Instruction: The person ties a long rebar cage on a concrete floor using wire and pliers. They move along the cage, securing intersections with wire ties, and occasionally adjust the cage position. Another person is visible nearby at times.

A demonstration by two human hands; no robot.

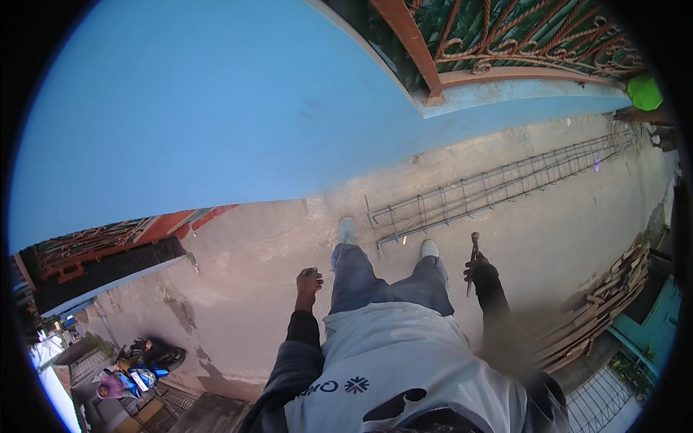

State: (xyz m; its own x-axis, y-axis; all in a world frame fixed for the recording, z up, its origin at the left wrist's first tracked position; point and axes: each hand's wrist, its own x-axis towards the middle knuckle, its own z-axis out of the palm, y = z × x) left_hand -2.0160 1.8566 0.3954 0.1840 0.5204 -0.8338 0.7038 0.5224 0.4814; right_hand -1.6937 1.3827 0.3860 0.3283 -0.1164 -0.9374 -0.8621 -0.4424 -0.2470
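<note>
My right hand point(476, 265) is closed round a pair of long metal pincers point(474, 245), their head pointing away from me. My left hand point(310, 280) hangs in front of me with its fingers curled; whatever may be inside them is too small to make out. A long steel rebar cage point(491, 186) lies on the concrete ground, its near end just beyond my shoes and its far end off to the right. Neither hand touches the cage. The pincers are nearer to it than my left hand is.
A light blue wall point(216, 108) rises ahead, with an ornate iron grille point(534, 43) at upper right. Stacked timber point(606, 303) lies at right. A parked motorbike point(141, 368) and a person point(110, 386) are at lower left. Concrete ground point(267, 252) surrounds my feet.
</note>
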